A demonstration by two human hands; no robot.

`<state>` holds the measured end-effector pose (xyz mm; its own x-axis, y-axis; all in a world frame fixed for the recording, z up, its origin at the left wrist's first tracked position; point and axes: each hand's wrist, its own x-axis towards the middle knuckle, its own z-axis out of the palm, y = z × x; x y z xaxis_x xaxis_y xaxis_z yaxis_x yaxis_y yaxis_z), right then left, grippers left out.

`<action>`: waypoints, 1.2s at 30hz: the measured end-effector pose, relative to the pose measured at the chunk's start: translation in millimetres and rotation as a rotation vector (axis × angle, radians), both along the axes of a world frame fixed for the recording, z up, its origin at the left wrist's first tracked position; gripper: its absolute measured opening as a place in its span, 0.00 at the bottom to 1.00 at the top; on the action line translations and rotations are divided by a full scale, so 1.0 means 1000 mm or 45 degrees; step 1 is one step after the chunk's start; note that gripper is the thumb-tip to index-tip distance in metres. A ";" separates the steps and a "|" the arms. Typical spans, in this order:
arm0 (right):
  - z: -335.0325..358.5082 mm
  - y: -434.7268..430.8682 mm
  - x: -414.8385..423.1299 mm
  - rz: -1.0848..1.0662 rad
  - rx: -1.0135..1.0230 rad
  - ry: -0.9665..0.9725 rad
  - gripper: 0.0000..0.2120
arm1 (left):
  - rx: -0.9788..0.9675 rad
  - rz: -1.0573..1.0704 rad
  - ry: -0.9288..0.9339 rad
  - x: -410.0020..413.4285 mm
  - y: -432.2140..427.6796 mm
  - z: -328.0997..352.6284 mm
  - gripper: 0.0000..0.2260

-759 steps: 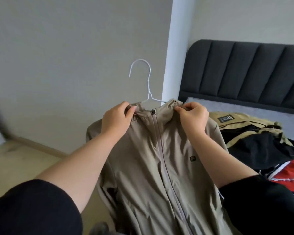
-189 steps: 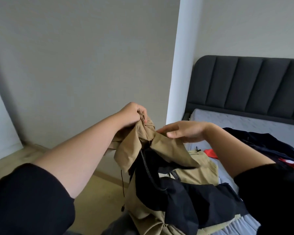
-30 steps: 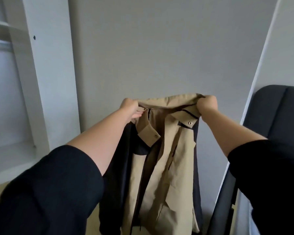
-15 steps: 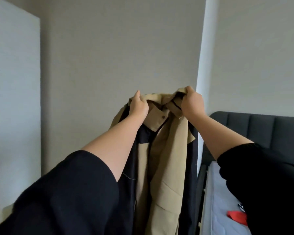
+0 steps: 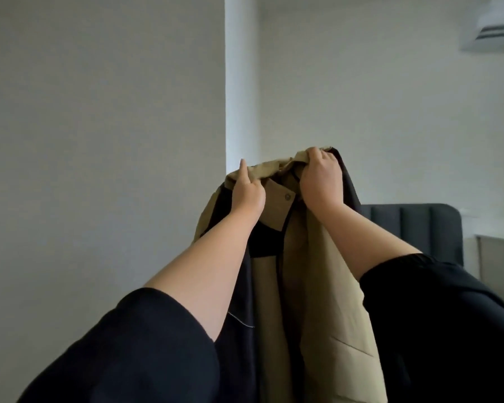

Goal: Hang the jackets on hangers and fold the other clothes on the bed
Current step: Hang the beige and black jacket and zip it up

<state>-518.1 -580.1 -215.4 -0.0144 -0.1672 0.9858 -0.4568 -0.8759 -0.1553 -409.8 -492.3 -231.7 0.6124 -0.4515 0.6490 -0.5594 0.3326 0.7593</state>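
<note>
I have swung the tan-and-black jacket (image 5: 312,286) rightward; left hand (image 5: 248,196) and right hand (image 5: 320,181) clutch its collar (image 5: 277,167); below them, seemingly no hanger yet.

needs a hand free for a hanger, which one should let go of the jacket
Probably the left hand: it only pinches the collar edge, one finger straight up, while the right hand grips the jacket by its bunched collar.

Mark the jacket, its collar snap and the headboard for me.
jacket (image 5: 317,301), head view, on the tan front panel.
collar snap (image 5: 288,196), head view, on the metal stud.
headboard (image 5: 413,225), head view, on a dark padded panel.
</note>
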 end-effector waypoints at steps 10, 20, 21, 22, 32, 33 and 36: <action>-0.232 -0.126 -0.006 -0.140 0.838 0.675 0.09 | 0.936 -0.157 0.042 0.024 -0.104 -0.228 0.20; -0.477 -0.187 -0.055 -0.240 1.571 1.193 0.22 | 1.453 -0.538 0.211 0.005 -0.175 -0.420 0.32; -0.494 -0.189 -0.063 -0.308 1.618 1.194 0.23 | 1.477 -0.539 0.159 0.000 -0.181 -0.432 0.33; -0.508 -0.190 -0.071 -0.385 1.686 1.185 0.24 | 1.493 -0.507 0.074 -0.007 -0.186 -0.442 0.33; -0.594 -0.199 -0.183 -0.821 2.182 1.026 0.28 | 1.445 -0.413 -0.703 -0.101 -0.233 -0.514 0.32; -0.599 -0.202 -0.194 -0.786 2.198 1.073 0.28 | 1.514 -0.482 -0.760 -0.111 -0.238 -0.521 0.31; -0.611 -0.208 -0.213 -0.419 2.370 1.159 0.27 | 1.630 -0.627 -0.804 -0.137 -0.247 -0.543 0.30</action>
